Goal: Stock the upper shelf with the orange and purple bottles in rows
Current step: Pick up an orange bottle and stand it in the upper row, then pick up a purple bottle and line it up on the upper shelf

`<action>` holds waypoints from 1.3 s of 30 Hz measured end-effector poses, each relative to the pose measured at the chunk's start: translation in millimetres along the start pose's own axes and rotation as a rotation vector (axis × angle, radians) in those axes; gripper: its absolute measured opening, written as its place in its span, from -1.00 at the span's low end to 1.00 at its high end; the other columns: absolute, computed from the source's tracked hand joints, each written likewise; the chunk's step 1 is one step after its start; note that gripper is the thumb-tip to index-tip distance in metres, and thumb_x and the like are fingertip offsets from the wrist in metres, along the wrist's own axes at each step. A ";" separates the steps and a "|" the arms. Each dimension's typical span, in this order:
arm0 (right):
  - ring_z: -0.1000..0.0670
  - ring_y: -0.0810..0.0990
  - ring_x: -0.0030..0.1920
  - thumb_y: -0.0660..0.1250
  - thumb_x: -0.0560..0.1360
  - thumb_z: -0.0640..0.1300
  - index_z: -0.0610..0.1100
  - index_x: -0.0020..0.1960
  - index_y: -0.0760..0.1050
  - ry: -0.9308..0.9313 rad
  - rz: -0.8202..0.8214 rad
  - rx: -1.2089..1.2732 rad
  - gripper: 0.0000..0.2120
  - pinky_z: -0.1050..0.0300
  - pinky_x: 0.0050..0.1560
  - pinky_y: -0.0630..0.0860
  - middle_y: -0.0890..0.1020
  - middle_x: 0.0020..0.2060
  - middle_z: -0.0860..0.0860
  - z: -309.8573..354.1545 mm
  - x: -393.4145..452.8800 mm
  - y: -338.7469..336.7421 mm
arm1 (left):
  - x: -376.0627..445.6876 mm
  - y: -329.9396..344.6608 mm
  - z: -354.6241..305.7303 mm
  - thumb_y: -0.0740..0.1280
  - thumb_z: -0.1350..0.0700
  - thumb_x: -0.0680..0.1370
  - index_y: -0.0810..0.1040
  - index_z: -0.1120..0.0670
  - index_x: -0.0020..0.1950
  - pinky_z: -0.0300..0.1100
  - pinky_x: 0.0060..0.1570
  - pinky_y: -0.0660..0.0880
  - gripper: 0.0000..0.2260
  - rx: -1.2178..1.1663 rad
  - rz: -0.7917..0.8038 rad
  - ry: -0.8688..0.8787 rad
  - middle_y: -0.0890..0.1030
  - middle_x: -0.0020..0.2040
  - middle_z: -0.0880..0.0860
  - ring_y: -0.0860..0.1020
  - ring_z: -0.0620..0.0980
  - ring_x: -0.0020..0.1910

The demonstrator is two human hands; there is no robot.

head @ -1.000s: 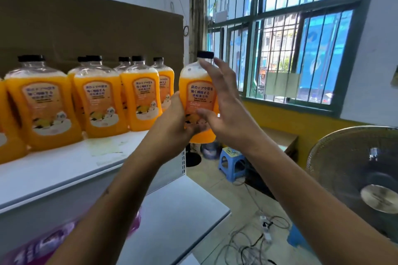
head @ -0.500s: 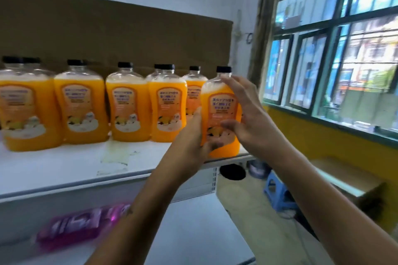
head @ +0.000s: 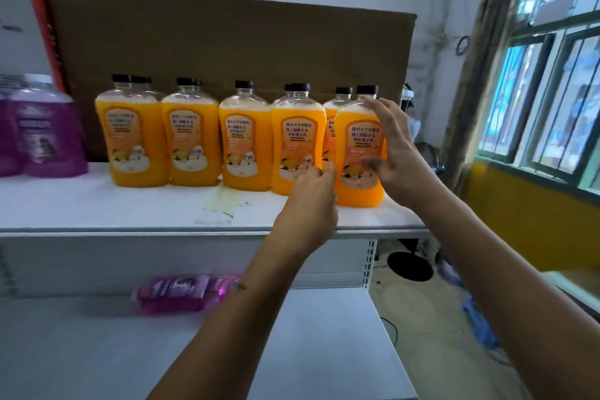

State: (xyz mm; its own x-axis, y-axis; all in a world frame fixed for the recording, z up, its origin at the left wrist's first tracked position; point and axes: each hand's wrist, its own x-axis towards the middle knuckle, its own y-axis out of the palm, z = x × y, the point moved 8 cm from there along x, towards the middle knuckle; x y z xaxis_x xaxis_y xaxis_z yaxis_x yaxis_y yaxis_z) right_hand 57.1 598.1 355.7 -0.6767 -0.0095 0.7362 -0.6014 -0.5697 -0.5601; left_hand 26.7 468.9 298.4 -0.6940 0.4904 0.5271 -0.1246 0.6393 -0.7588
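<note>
An orange bottle [head: 358,143] with a black cap stands on the white upper shelf [head: 130,208], at the right end of a row of several like orange bottles [head: 190,143]. My right hand [head: 394,153] wraps its right side, thumb across the label. My left hand [head: 308,201] holds the bottle's lower left edge with curled fingers. More orange bottles stand behind the front row. Two purple bottles [head: 42,130] stand at the shelf's far left.
A brown cardboard sheet [head: 227,42] backs the upper shelf. A purple pack [head: 181,292] lies on the lower shelf [head: 97,351]. To the right are a barred window [head: 552,91], a yellow wall and a black stand base [head: 409,265] on the floor.
Both hands carried the orange bottle from mid-air, right of the shelf, onto the shelf's right end, where it now stands. The view swung left, bringing the purple bottles into sight.
</note>
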 end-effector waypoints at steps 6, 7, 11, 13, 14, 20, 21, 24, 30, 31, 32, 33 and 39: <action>-0.03 0.18 0.46 0.30 0.46 -0.53 0.16 0.55 0.12 0.021 -0.040 0.041 -0.11 0.51 -0.02 0.47 0.00 0.56 -0.03 -9.1 8.4 6.0 | -4.1 2.2 -8.0 0.23 0.14 0.66 0.27 0.12 0.53 -0.02 0.24 0.49 -0.56 0.014 0.081 -0.006 0.53 0.30 0.12 0.50 0.10 0.25; -0.01 0.17 0.44 0.30 0.46 -0.53 0.17 0.54 0.12 0.027 -0.050 0.044 -0.11 0.56 -0.07 0.45 -0.01 0.56 -0.04 -10.0 9.6 7.4 | -4.0 2.7 -9.3 0.22 0.15 0.66 0.33 0.12 0.50 -0.01 0.26 0.47 -0.61 0.023 0.102 -0.008 0.52 0.33 0.12 0.49 0.12 0.28; 0.00 0.20 0.42 0.34 0.44 -0.50 0.17 0.55 0.15 0.005 -0.126 0.033 -0.11 0.36 0.06 0.51 -0.01 0.57 -0.06 -10.5 9.2 12.5 | -4.9 6.8 -10.2 0.20 0.15 0.67 0.44 0.12 0.43 -0.02 0.23 0.46 -0.68 0.035 0.143 -0.034 0.55 0.32 0.15 0.51 0.13 0.27; -0.01 0.18 0.45 0.31 0.45 -0.52 0.16 0.55 0.15 0.011 -0.148 0.044 -0.12 0.13 0.21 0.56 -0.02 0.57 -0.07 -12.6 8.7 13.4 | -4.1 10.5 -10.0 0.19 0.13 0.68 0.49 0.12 0.36 -0.05 0.15 0.48 -0.73 0.047 0.148 -0.053 0.58 0.24 0.14 0.54 0.11 0.19; -0.02 0.17 0.47 0.30 0.46 -0.52 0.16 0.56 0.14 0.025 -0.145 0.038 -0.12 0.07 0.25 0.55 -0.03 0.58 -0.07 -14.3 8.7 13.8 | -3.8 13.1 -9.3 0.19 0.13 0.68 0.50 0.11 0.33 -0.08 0.10 0.49 -0.75 0.068 0.154 -0.063 0.59 0.21 0.13 0.55 0.09 0.13; 0.05 0.22 0.36 0.37 0.48 -0.43 0.20 0.56 0.11 0.032 -0.125 -0.007 -0.12 0.02 0.21 0.59 -0.07 0.59 -0.03 -14.0 6.0 14.7 | -3.4 16.0 -7.2 0.19 0.10 0.68 0.49 0.08 0.36 -0.15 0.03 0.43 -0.73 0.103 0.142 -0.079 0.59 0.25 0.11 0.55 0.06 0.15; 0.05 0.25 0.33 0.38 0.48 -0.41 0.20 0.56 0.10 0.034 -0.122 -0.027 -0.13 0.01 0.19 0.60 -0.07 0.59 -0.03 -13.4 5.8 13.7 | -4.2 16.0 -7.0 0.19 0.09 0.68 0.49 0.08 0.37 -0.14 0.06 0.45 -0.72 0.105 0.145 -0.082 0.59 0.25 0.11 0.55 0.07 0.15; -0.05 0.27 0.45 0.35 0.50 -0.43 0.21 0.59 0.01 0.069 -0.045 -0.090 -0.09 0.01 0.27 0.55 -0.11 0.61 0.01 -15.7 3.1 10.1 | -6.9 13.1 -10.4 0.21 0.08 0.67 0.50 0.06 0.36 -0.04 0.18 0.53 -0.73 0.116 0.149 -0.079 0.60 0.21 0.10 0.56 0.07 0.12; -0.03 0.12 0.59 0.22 0.62 -0.33 0.21 0.61 -0.04 0.104 0.091 -0.055 -0.23 -0.08 0.52 0.27 0.00 0.63 0.08 -20.4 -38.7 -1.1 | -26.3 4.3 -20.7 0.20 0.09 0.68 0.52 0.08 0.33 -0.05 0.18 0.53 -0.74 0.113 0.077 -0.030 0.62 0.20 0.09 0.56 0.05 0.12; -0.01 0.15 0.58 0.22 0.62 -0.29 0.21 0.60 0.02 0.098 0.055 -0.031 -0.28 -0.07 0.51 0.29 0.07 0.62 0.08 -17.3 -48.9 -4.8 | -33.4 1.9 -22.9 0.20 0.09 0.68 0.53 0.08 0.34 -0.07 0.18 0.53 -0.73 0.090 0.046 -0.010 0.63 0.21 0.09 0.56 0.04 0.13; -0.01 0.19 0.56 0.24 0.62 -0.26 0.21 0.59 0.06 0.098 0.024 -0.023 -0.32 -0.06 0.49 0.31 0.12 0.60 0.09 -14.5 -60.8 -7.1 | -41.7 -1.2 -25.9 0.20 0.08 0.68 0.53 0.08 0.34 -0.08 0.19 0.52 -0.73 0.056 0.010 0.020 0.63 0.22 0.08 0.56 0.03 0.16; 0.00 0.23 0.55 0.25 0.62 -0.25 0.19 0.57 0.11 0.088 -0.015 -0.026 -0.34 -0.04 0.47 0.32 0.16 0.59 0.11 -11.4 -74.0 -8.9 | -51.3 -4.8 -29.1 0.21 0.09 0.68 0.54 0.08 0.34 -0.10 0.20 0.51 -0.73 0.001 -0.033 0.053 0.62 0.24 0.07 0.55 0.01 0.18; 0.07 0.34 0.48 0.23 0.60 -0.25 0.05 0.46 0.34 0.026 -0.320 0.126 -0.52 0.10 0.40 0.37 0.39 0.45 0.07 0.0 -155.5 -8.1 | -129.4 -7.9 -19.6 0.28 0.29 0.60 0.62 0.13 0.22 -0.10 0.45 0.30 -0.76 -0.147 -0.291 0.188 0.64 0.23 0.06 0.49 -0.03 0.35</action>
State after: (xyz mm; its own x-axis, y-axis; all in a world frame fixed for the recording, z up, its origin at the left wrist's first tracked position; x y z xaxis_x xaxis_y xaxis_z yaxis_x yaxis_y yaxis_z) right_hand 167.1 604.2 245.7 -0.4738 0.2058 0.8562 -0.7287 -0.6376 -0.2499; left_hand 131.4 412.0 243.7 -0.5005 0.3667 0.7842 -0.1848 0.8397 -0.5106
